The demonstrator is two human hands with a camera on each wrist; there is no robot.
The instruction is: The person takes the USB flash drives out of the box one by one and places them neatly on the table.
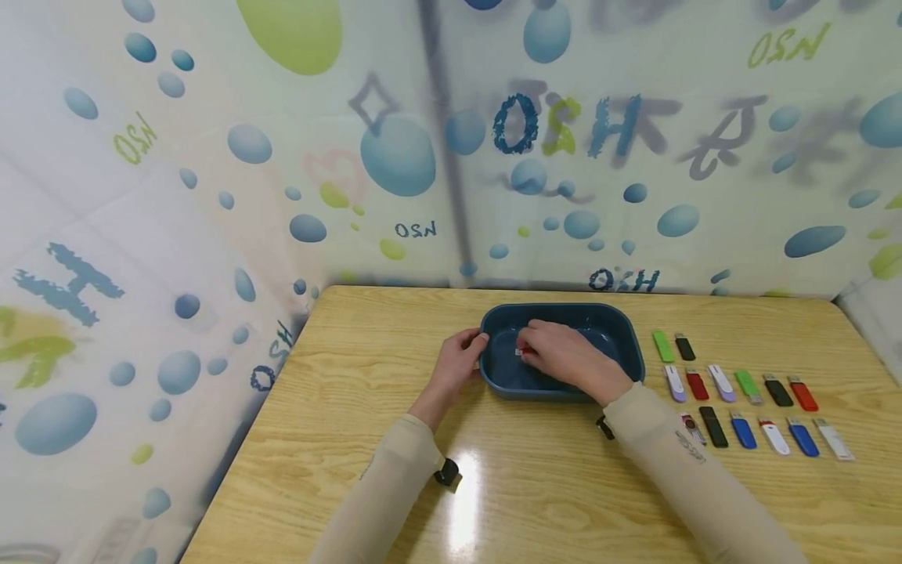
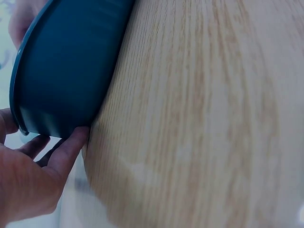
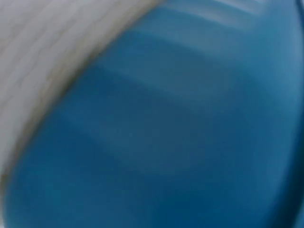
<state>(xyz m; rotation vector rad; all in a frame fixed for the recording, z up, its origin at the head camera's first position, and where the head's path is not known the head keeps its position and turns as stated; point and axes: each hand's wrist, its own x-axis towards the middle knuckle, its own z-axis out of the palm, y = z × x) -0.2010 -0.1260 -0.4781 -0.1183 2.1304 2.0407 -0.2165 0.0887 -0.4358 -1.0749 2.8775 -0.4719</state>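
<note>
A dark blue plastic basin (image 1: pixel 543 392) stands on the wooden table. My left hand (image 1: pixel 456 362) grips its left end, the thumb at the rim and the other fingers low against the outer wall, as the left wrist view shows. Inside the basin, my right hand (image 1: pixel 564 352) pinches a small red USB flash drive (image 1: pixel 524 352) with a silvery end, low over the basin floor. Most of the drive is hidden by the fingers. The right wrist view is filled by the basin's outer wall (image 3: pixel 166 118), blurred, and the right hand does not show there.
Right of the basin, several USB flash drives lie in rows, among them a green one (image 1: pixel 662 346), a black one (image 1: pixel 713 427), a blue one (image 1: pixel 743 431) and a white one (image 1: pixel 834 439). A patterned curtain (image 1: pixel 395 157) hangs behind the table (image 1: pixel 338 407).
</note>
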